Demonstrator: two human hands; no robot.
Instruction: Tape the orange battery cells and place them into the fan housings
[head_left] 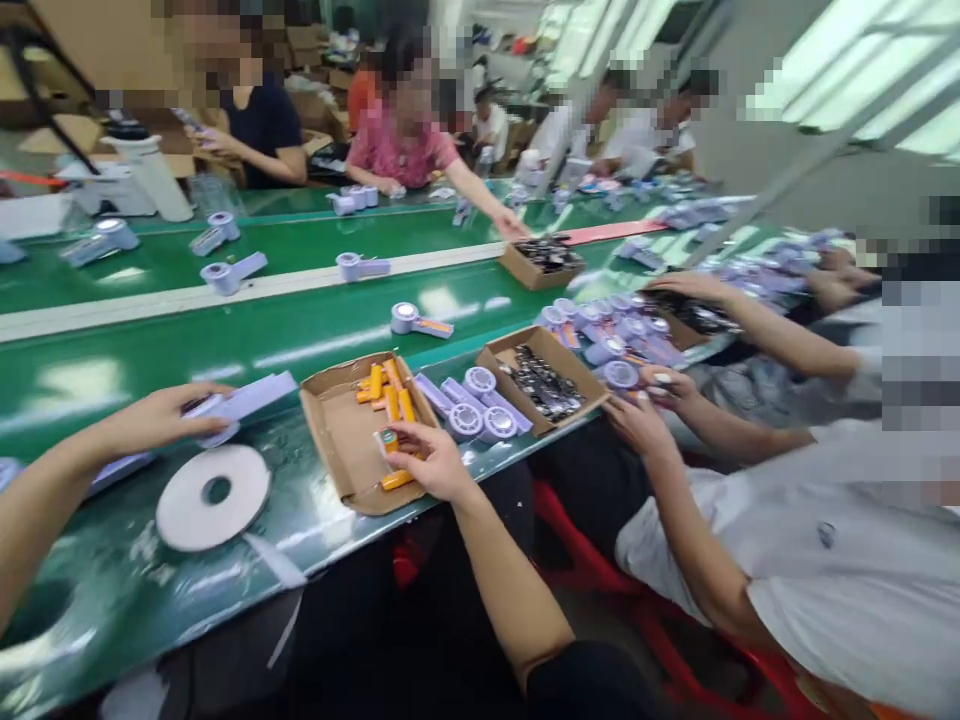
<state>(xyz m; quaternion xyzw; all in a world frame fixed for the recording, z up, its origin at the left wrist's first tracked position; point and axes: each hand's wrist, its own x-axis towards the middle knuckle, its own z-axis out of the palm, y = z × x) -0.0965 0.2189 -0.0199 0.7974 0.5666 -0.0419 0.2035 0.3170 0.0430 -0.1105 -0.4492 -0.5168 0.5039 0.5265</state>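
My left hand (165,418) grips a lilac handheld fan casing (259,397) by its round end, its handle pointing right. Over a shallow cardboard tray (330,445), my right hand (433,462) pinches an orange cylindrical battery (389,440) between thumb and fingers. Several more orange batteries (405,405) lie loose in that tray. Nearest to my left forearm is a flat roll of white tape (176,500), its loose end hanging over the table edge. Another lilac casing (120,470) lies partly hidden behind that forearm.
Several lilac fans (484,418) lie right of the battery tray, beside a cardboard box (491,355) of small dark metallic parts. A co-worker's hands (645,425) work close by on the right. More casings (422,322) are spread along the green belt (315,340); people sit across it.
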